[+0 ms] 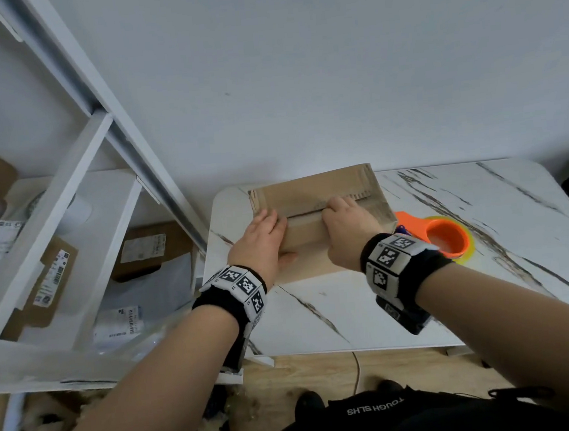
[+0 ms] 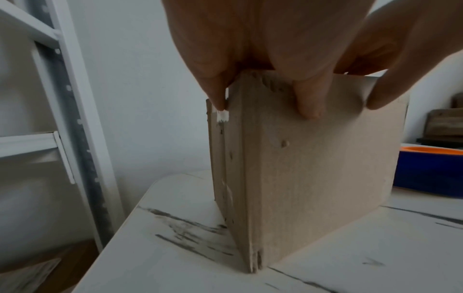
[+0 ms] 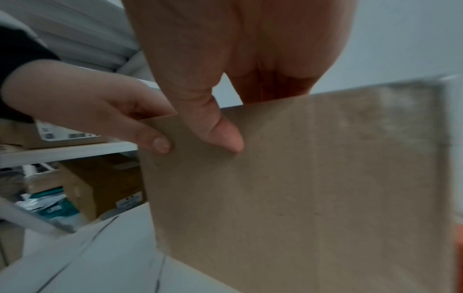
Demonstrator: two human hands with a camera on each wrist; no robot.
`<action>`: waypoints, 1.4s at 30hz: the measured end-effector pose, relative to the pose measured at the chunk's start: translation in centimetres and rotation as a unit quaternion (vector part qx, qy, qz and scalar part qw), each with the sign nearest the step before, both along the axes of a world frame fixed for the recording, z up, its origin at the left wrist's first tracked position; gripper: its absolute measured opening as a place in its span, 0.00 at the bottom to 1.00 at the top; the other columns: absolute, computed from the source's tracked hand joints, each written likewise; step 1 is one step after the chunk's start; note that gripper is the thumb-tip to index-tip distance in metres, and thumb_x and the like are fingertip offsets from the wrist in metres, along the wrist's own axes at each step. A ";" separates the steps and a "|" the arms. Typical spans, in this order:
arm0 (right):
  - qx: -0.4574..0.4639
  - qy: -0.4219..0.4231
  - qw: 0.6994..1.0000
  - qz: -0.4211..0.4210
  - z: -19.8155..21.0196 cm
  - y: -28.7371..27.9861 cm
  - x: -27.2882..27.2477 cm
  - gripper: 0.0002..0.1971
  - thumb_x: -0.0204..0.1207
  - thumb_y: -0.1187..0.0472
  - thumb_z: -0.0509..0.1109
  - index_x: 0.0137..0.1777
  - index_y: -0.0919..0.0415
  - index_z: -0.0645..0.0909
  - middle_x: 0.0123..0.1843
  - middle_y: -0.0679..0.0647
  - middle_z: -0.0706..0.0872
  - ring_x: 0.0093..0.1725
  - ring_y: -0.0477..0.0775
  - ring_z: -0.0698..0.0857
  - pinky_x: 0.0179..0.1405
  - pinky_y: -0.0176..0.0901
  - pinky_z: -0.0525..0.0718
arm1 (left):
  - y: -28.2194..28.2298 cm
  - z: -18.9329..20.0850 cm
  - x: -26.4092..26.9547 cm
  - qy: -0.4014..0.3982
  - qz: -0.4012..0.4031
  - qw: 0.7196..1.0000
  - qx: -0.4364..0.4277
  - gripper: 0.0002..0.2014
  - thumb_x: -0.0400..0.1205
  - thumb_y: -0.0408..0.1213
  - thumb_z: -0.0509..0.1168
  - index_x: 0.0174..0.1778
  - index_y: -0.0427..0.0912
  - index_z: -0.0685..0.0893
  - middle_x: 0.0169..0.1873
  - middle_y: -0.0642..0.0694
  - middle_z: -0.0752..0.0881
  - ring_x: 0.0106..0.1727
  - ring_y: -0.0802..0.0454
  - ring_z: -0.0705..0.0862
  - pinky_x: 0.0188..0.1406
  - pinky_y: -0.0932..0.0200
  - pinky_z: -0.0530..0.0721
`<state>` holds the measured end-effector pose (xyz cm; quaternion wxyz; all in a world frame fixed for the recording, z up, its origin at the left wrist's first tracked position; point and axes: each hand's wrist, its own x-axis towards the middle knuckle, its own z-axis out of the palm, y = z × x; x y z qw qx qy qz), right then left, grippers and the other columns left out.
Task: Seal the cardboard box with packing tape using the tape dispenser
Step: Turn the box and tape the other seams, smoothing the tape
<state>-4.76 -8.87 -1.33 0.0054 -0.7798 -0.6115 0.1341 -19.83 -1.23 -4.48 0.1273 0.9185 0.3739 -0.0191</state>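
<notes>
My right hand (image 1: 344, 225) is covering the middle of the brown cardboard box (image 1: 312, 192) and its top seam, and my right wrist is hiding part of the orange plastic tape dispenser (image 1: 446, 237) at the box's three o'clock. In the right wrist view, the box's far edge is blurring out. My left hand (image 1: 261, 241) is hiding the nine o'clock corner.

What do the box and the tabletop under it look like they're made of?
Box: brown corrugated cardboard, matte; fluted edges show at the flap. Tabletop: smooth white surface with dark marble-like veining, possibly printed laminate rather than stone; cannot tell.
</notes>
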 end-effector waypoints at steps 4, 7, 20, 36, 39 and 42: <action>0.003 0.014 0.999 0.043 -0.5 1.8 -2.7 0.21 0.70 0.64 0.67 0.64 0.62 0.75 0.66 0.59 0.73 0.67 0.60 0.71 0.68 0.47 0.74 | 0.2 0.1 -0.1 0.026 -0.023 0.999 0.008 0.33 0.84 0.50 0.55 0.81 0.40 0.51 0.83 0.43 0.50 0.84 0.48 0.46 0.81 0.59 0.47; 0.022 0.025 0.998 0.058 -1.0 1.9 -2.6 0.21 0.70 0.64 0.67 0.65 0.60 0.75 0.67 0.56 0.73 0.68 0.58 0.71 0.68 0.47 0.75 | 0.2 0.2 -0.4 0.043 -0.041 0.998 0.020 0.33 0.85 0.49 0.53 0.82 0.40 0.49 0.83 0.43 0.49 0.84 0.49 0.44 0.80 0.61 0.43; 0.003 -0.104 0.993 -0.058 0.3 -1.6 4.6 0.25 0.67 0.46 0.74 0.62 0.57 0.81 0.64 0.51 0.79 0.68 0.56 0.73 0.71 0.47 0.66 | 2.3 1.6 -1.5 0.025 -0.070 0.996 0.047 0.32 0.72 0.59 0.68 0.68 0.45 0.75 0.74 0.49 0.69 0.76 0.48 0.66 0.71 0.53 0.71; 0.053 -0.046 0.996 0.057 -0.2 -1.9 -2.2 0.37 0.67 0.34 0.67 0.73 0.54 0.69 0.77 0.51 0.69 0.78 0.55 0.62 0.78 0.49 0.54 | -0.2 1.6 -0.5 -0.019 -0.104 0.986 0.128 0.09 0.74 0.40 0.70 0.46 0.41 0.88 0.42 0.42 0.85 0.50 0.40 0.83 0.60 0.49 0.78; 0.072 -0.028 0.996 0.049 -0.7 -1.8 -2.3 0.25 0.75 0.41 0.63 0.69 0.50 0.73 0.76 0.50 0.71 0.77 0.53 0.64 0.76 0.48 0.57 | -0.8 1.5 0.0 -0.039 -0.074 0.994 0.069 0.10 0.77 0.41 0.66 0.50 0.41 0.86 0.45 0.42 0.82 0.49 0.40 0.81 0.45 0.47 0.81; 0.068 -0.022 0.996 0.049 -1.2 -1.9 -0.8 0.19 0.80 0.54 0.61 0.70 0.47 0.74 0.79 0.50 0.67 0.79 0.54 0.61 0.77 0.48 0.57 | 0.1 1.5 -1.0 -0.100 -0.062 0.991 0.056 0.12 0.78 0.40 0.66 0.55 0.44 0.86 0.52 0.46 0.86 0.55 0.44 0.82 0.52 0.50 0.82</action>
